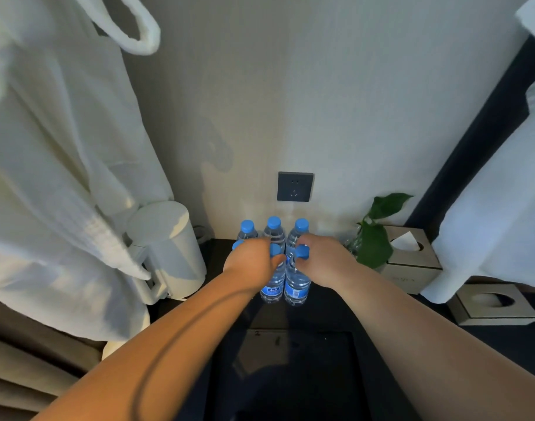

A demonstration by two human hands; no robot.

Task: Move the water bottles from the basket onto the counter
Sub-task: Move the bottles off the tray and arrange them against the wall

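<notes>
Several clear water bottles with blue caps stand upright in two rows on the dark counter (330,311) against the wall. The back row (274,230) has three bottles. In the front row, my left hand (250,262) wraps a bottle whose cap (237,245) peeks out at its left. A middle front bottle (272,287) stands between my hands. My right hand (324,259) grips the neck of the right front bottle (297,287). A dark open-topped basket (290,375) lies below my forearms; its inside is in shadow.
A white kettle (166,247) stands left of the bottles, with a white bathrobe (56,177) hanging over it. A wall socket (295,186) is above the bottles. Right of them are a green plant (374,238) and two tissue boxes (412,259).
</notes>
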